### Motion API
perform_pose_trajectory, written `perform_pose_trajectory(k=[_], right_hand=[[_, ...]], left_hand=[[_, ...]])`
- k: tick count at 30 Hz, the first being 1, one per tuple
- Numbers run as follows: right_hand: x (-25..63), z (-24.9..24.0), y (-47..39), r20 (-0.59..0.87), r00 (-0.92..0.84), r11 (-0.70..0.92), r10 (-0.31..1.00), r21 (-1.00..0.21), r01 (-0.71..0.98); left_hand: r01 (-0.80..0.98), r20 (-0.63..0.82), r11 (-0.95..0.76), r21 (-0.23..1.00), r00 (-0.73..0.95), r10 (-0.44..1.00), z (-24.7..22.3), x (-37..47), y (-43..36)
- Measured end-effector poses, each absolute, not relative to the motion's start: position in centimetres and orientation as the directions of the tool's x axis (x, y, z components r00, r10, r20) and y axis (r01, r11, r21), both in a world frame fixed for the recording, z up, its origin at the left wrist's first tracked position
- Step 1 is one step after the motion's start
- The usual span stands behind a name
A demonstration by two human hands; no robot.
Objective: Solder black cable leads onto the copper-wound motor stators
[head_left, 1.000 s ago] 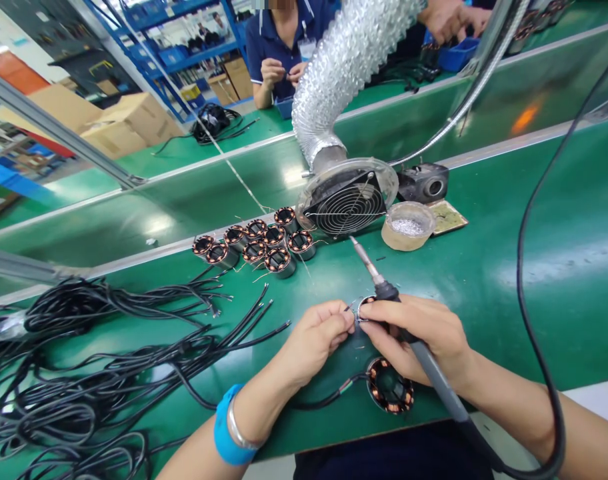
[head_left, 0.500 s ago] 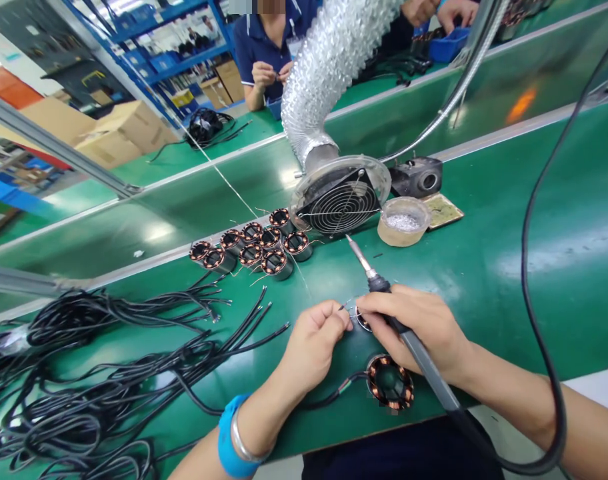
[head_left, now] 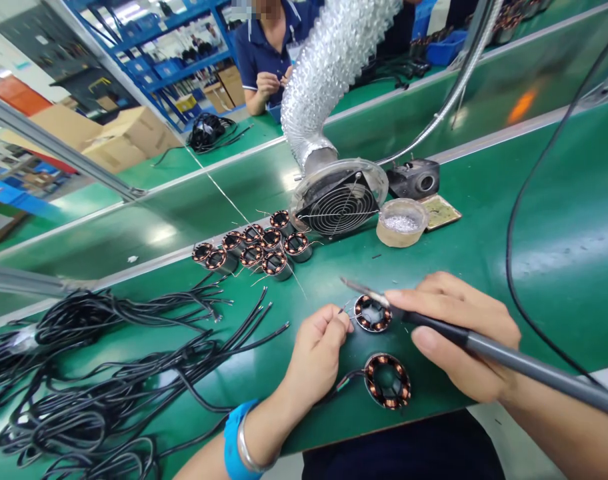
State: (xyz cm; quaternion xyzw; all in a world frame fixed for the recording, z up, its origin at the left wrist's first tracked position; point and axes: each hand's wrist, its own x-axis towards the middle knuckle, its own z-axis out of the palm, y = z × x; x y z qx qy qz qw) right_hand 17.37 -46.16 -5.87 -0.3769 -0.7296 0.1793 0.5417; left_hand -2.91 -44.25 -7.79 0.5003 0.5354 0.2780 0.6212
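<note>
Pinching a thin wire [head_left: 349,308] beside the farther stator [head_left: 373,328] with the left hand [head_left: 318,353], in a closed grip; clasping a soldering iron [head_left: 534,368] with the right hand [head_left: 484,313], in a clamped grip, angled across that stator's far edge; on the green counter [head_left: 464,260], near the nearer stator [head_left: 387,404]; leftward, black cables [head_left: 84,393].

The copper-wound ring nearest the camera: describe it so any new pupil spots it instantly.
On the green bench, go down from the fan grille to the left hand. Beside it, the wanted copper-wound ring lies nearer the camera than the other ring. A dark cable meets its left side; thin wires run from the other to the hand.
</note>
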Motion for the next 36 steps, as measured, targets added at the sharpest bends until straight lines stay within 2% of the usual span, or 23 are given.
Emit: perform_pose_trajectory(k=[3, 9, 18, 28, 36], right_hand=[[17.9, -5.4, -46.6, 0.624, -0.095, 0.623, 0.776, -0.733, 0.272], [17.8, -5.3, -46.8, 0.575, -0.074, 0.572, 0.815, -0.776, 0.265], [17.2, -5.0, -46.7, 0.597, -0.109, 0.6, 0.795, -0.749, 0.279], [16.8, -5.4, -47.3, 0.698, -0.212, 0.723, 0.685, -0.613, 0.319], [17.4, -5.3, -47.7, 0.686, -0.167, 0.693, 0.708, -0.629, 0.352]], left_hand=[[0.196, -0.366, 0.321, 0.926, 0.271, 0.89, -8.0, -3.0, -44.4], [0.201, -0.341, 0.295, 0.934, 0.263, 0.903, -8.1, -2.9, -44.6], [0.214, -0.315, 0.264, 0.941, 0.263, 0.912, -8.2, -2.9, -44.7], [0.247, -0.295, 0.232, 0.941, 0.259, 0.92, -7.8, -2.8, -44.8], [0.254, -0.298, 0.23, 0.939, 0.273, 0.915, -7.8, -2.8, -44.9]])
